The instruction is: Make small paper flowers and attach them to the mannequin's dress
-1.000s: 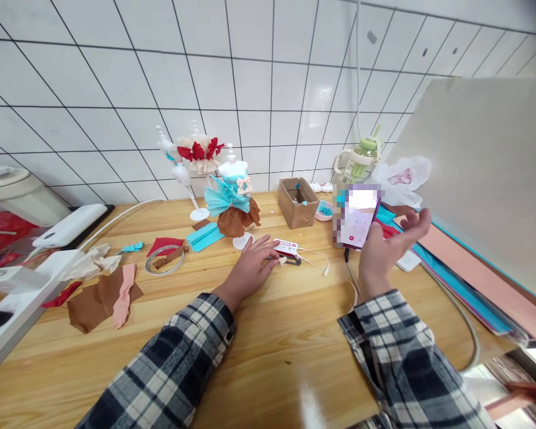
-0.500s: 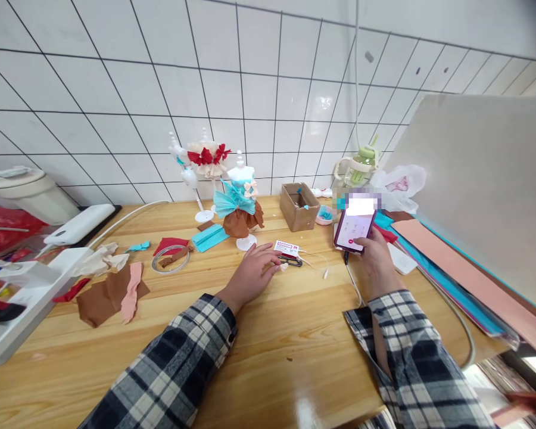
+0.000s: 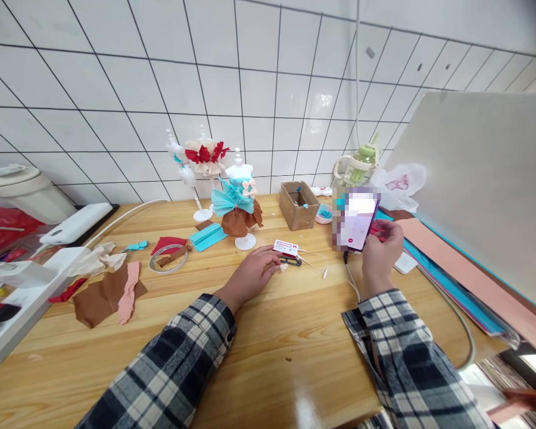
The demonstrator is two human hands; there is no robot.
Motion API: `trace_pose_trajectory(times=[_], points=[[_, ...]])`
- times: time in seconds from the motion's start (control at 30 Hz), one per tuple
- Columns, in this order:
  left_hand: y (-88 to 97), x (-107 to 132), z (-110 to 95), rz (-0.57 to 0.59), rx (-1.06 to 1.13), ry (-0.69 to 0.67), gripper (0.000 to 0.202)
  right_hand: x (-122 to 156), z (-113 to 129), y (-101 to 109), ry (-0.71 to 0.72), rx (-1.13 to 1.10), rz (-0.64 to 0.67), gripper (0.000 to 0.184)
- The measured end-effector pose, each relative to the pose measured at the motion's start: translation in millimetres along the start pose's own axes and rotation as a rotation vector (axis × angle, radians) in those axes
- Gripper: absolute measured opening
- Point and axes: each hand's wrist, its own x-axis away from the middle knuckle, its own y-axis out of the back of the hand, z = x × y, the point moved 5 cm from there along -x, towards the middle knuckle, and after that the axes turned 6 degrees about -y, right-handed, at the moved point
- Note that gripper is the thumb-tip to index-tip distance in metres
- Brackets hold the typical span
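Note:
My left hand [image 3: 255, 271] lies palm down on the table with its fingers stretched out. Its fingertips touch or nearly touch a small white-and-red labelled packet [image 3: 286, 247] and a dark narrow tool [image 3: 291, 260]. A scrap of pale material [image 3: 284, 268] lies just by the fingers. My right hand [image 3: 383, 253] is curled at the right edge of a phone [image 3: 356, 229], thumb and fingers drawn together there. The phone is tilted up with its screen lit, partly blurred, and a cable [image 3: 351, 277] runs from its lower end.
Small dress forms [image 3: 239, 202] wear fabric clothes at the back. A cardboard box [image 3: 299, 205] stands beside a pink dish [image 3: 324, 213]. Fabric scraps [image 3: 102, 295] and a clear ring [image 3: 168, 259] lie left, near a power strip [image 3: 31, 304]. Coloured sheets [image 3: 451, 268] lie right; a bottle [image 3: 361, 164] stands behind.
My right thumb has left the phone's screen, and the hand has turned and curled at the phone's right edge. The phone has tilted slightly. My left hand stays put.

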Motion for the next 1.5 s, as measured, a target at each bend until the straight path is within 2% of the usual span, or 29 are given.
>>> trace_pose_trajectory(times=[0.03, 0.07, 0.17, 0.27, 0.33, 0.47, 0.6, 0.7, 0.87, 1.03, 1.3, 1.5], points=[[-0.2, 0, 0, -0.002, 0.007, 0.003, 0.019, 7, 13, 0, 0.067, 0.02, -0.013, 0.038], [-0.5, 0, 0, -0.003, 0.012, 0.005, 0.02, 14, 24, -5, 0.126, 0.034, 0.053, 0.034], [-3.1, 0, -2, 0.028, 0.004, -0.004, 0.022, 41, 49, -36, 0.235, 0.21, 0.47, 0.024], [-8.2, -1, -4, 0.081, -0.036, -0.018, 0.022, 68, 51, -61, 0.25, 0.497, 0.833, 0.015], [-11.8, -1, -5, 0.116, -0.063, -0.024, 0.021, 78, 48, -69, 0.219, 0.643, 0.924, 0.016], [-16.7, -4, -9, 0.16, -0.099, -0.033, 0.02, 85, 46, -73, 0.156, 0.764, 0.935, 0.022], [-19.0, -7, -14, 0.153, -0.101, -0.064, 0.021, 87, 50, -75, 0.198, 0.815, 0.895, 0.023], [-24.0, -8, -14, 0.199, -0.107, -0.046, 0.021, 86, 51, -74, 0.203, 0.825, 0.865, 0.023], [-28.4, -8, -13, 0.239, -0.11, -0.009, 0.021, 90, 50, -75, 0.219, 0.858, 0.935, 0.027], [-28.6, -9, -13, 0.258, -0.16, 0.001, 0.022, 96, 50, -78, 0.237, 0.882, 0.92, 0.026], [-34.5, -8, -11, 0.285, -0.205, 0.031, 0.021, 94, 42, -83, 0.128, 0.806, 0.883, 0.017], [-36.3, -8, -9, 0.281, -0.217, 0.036, 0.022, 90, 34, -81, 0.033, 0.566, 0.925, 0.014]])
